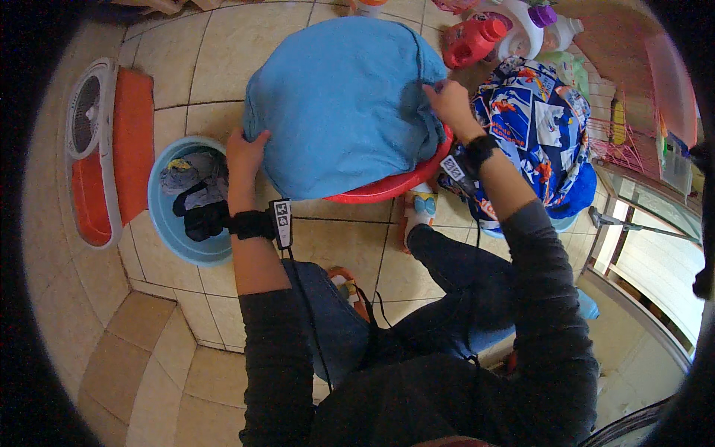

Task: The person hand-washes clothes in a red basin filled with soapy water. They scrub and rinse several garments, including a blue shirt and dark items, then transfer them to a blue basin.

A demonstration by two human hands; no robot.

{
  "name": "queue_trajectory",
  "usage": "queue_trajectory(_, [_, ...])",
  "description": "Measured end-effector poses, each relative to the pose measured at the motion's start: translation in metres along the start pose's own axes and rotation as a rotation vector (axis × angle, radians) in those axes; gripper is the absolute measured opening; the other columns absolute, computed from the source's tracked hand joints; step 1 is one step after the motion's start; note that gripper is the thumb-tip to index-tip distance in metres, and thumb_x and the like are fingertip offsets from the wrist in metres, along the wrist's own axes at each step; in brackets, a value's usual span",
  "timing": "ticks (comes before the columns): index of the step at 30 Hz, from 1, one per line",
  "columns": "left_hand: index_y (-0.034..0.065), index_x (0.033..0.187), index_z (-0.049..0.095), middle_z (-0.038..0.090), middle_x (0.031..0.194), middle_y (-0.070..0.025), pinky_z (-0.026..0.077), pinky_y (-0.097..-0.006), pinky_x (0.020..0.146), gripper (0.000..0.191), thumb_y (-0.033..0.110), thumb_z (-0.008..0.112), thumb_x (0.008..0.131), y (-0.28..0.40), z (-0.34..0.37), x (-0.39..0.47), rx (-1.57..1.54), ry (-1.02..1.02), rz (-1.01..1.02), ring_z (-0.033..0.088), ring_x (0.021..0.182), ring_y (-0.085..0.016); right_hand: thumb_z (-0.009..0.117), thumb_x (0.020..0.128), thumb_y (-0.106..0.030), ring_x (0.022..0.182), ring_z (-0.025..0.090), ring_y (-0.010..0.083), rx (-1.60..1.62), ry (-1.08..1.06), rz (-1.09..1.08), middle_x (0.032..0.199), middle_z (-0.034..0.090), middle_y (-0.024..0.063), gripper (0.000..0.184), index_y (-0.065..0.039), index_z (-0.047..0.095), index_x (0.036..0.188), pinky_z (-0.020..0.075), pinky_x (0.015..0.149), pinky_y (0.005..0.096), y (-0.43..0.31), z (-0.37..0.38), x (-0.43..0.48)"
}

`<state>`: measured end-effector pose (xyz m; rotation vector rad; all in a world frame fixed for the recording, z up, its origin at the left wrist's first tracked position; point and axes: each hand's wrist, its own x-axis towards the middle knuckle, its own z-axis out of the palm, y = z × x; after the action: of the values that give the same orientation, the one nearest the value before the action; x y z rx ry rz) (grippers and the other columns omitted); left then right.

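Observation:
A light blue cloth lies bulging over a red plastic basin, whose rim shows at the lower right. At the cloth's left edge is my left hand, thumb on the fabric and fingers around the side, partly hidden. My right hand pinches the cloth's right edge between thumb and fingers, above the basin rim. What lies under the cloth is hidden.
A light blue basin with dark and grey clothes stands at left, beside a red and white pet carrier. Right are a blue patterned fabric pile, a red bottle and a purple-capped white jug.

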<state>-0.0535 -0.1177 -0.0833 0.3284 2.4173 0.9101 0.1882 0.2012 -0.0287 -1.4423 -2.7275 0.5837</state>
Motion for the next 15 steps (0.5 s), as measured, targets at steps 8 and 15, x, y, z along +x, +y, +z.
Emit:
queue_trajectory(8, [0.0032,0.107,0.059,0.058,0.110,-0.0178,0.045,-0.0346,0.083,0.043,0.005,0.063,0.065,0.052,0.003,-0.017,-0.498,0.049,0.380,0.055,0.099,-0.031,0.078,0.063,-0.039,0.106,0.050,0.0418,0.329,0.271,0.461,0.112,0.051,0.0249,0.082,0.003,0.034,0.118,0.0397,0.091,0.0462,-0.034,0.064,0.014])
queue_trajectory(15, [0.0145,0.104,0.062,0.061,0.094,-0.0122,0.044,-0.0370,0.082,0.044,0.001,0.061,0.062,0.085,-0.026,-0.063,0.099,-0.224,0.599,0.057,0.087,-0.030,0.080,0.062,-0.028,0.091,0.057,0.0406,0.347,0.376,0.485,0.097,0.058,0.0245,0.065,0.003,0.041,0.104,0.0448,0.080,0.0433,-0.028,0.064,0.012])
